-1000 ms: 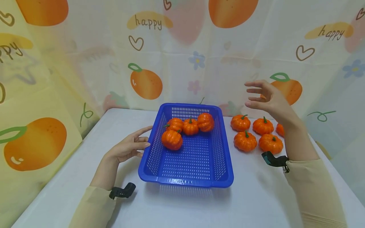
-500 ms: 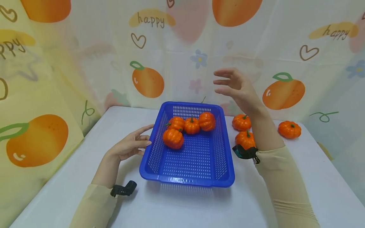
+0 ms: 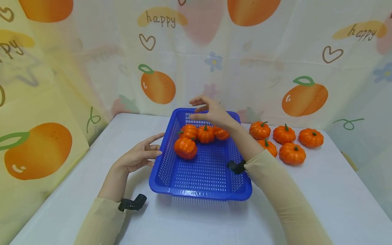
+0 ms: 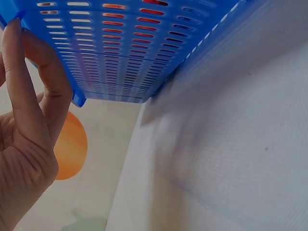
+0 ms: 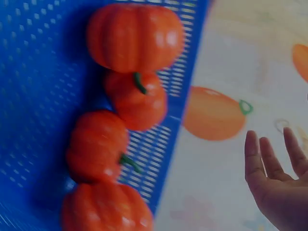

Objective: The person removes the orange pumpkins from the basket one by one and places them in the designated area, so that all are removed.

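Note:
A blue plastic basket (image 3: pixel 199 194) with slotted sides holds several small orange toy pumpkins (image 3: pixel 185 148) toward its far left and back. My left hand (image 3: pixel 139 156) is at the basket's left side, its fingers touching the rim, as the left wrist view also shows. Over the basket's back part hangs my right hand (image 3: pixel 212 111), fingers spread and thumb apart, holding nothing. Its wrist partly covers the back-right pumpkin (image 3: pixel 221 133). In the right wrist view, the pumpkins (image 5: pixel 134 38) lie in a row along the basket wall, with the right hand (image 5: pixel 281 185) off to the side.
To the right of the basket, several more orange pumpkins (image 3: pixel 292 153) sit on the white table (image 3: pixel 330 197); my right forearm partly covers one. A fruit-printed cloth (image 3: pixel 257 78) hangs behind the table.
My right hand has swung left, from above the pumpkins on the table to over the basket. The left hand stays at the rim, and the basket's pumpkins have not moved.

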`<state>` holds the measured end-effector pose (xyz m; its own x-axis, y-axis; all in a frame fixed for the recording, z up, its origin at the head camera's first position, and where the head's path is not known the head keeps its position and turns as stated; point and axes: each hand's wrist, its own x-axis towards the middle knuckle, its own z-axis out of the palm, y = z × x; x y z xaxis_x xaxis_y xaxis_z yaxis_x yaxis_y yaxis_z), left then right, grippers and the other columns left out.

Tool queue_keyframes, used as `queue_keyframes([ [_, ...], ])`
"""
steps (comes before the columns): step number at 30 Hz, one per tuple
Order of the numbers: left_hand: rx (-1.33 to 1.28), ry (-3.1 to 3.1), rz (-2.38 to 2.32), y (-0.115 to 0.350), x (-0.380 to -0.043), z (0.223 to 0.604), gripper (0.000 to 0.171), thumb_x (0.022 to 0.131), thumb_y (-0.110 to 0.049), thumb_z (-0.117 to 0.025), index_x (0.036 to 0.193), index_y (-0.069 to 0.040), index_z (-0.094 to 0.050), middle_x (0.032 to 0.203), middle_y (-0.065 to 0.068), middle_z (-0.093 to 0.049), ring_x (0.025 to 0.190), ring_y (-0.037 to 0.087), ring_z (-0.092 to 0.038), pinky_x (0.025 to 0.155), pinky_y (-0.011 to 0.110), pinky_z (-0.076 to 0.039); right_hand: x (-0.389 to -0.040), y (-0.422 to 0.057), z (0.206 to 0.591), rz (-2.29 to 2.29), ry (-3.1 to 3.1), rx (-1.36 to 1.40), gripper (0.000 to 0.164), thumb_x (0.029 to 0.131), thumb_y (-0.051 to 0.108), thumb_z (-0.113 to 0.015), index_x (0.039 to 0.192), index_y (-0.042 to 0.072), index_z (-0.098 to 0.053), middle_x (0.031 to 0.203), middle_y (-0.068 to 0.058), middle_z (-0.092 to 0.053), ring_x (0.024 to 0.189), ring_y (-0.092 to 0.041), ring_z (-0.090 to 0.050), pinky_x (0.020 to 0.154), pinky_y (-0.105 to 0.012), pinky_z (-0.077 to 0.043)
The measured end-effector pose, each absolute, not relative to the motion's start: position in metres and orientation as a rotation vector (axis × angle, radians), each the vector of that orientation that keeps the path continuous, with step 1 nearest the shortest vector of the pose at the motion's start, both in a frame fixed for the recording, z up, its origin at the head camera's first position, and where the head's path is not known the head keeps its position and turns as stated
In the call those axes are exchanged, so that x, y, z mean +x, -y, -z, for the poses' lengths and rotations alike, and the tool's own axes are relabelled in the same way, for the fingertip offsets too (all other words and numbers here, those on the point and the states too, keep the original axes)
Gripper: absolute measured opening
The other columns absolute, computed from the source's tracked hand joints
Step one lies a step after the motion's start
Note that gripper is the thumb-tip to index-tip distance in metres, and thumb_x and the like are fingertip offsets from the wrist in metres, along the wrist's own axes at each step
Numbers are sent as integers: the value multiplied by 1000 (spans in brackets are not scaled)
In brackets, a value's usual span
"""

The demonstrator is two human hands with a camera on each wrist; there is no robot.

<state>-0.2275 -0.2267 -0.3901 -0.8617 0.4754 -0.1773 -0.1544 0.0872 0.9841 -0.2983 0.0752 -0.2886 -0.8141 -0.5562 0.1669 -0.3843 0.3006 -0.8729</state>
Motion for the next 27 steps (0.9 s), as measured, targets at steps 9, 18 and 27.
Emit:
queue_keyframes([
  [9, 330, -1902, -1823, 226, -228, 389, 75, 98, -9, -55, 159, -20, -13, 104, -1, -67, 84, 12, -72, 70, 29, -63, -300, -52, 321, 1183, -2420, -914, 54, 85, 31, -73, 133, 14, -55, 140, -13, -56, 128, -33, -57, 109, -50, -49],
  [18, 327, -1901, -1826, 226, -228, 389, 76, 97, -9, -57, 159, -19, -13, 102, -1, -68, 84, 12, -72, 71, 31, -63, -296, -49, 338, 607, -2382, -1069, 73, 84, 33, -74, 147, 12, -43, 149, -8, -49, 135, -26, -48, 112, -46, -47],
  [27, 346, -1876, -1842, 228, -229, 390, 77, 97, -7, -56, 159, -18, -12, 101, -1, -68, 82, 11, -72, 68, 29, -63, -290, -53, 336, 440, -2338, -1021, 66, 86, 20, -74, 143, 22, -42, 144, -6, -47, 129, -26, -48, 109, -45, -49],
])
